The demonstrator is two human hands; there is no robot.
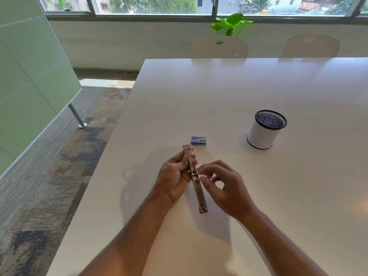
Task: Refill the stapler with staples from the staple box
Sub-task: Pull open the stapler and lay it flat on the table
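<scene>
A metal stapler (196, 182) with red ends is swung fully open into one long strip, held above the white table (239, 92). My left hand (175, 176) grips its upper half from the left. My right hand (225, 182) hovers just right of the stapler's middle, fingers curled and blurred; I cannot tell whether they pinch anything. The small blue staple box (198, 140) lies closed on the table just beyond the stapler's far end, untouched by either hand.
A white pen cup with a black mesh rim (265, 132) stands to the right of the box. Two white chairs (220, 46) and a green plant (231, 24) are at the table's far side. The table's left edge drops to carpet.
</scene>
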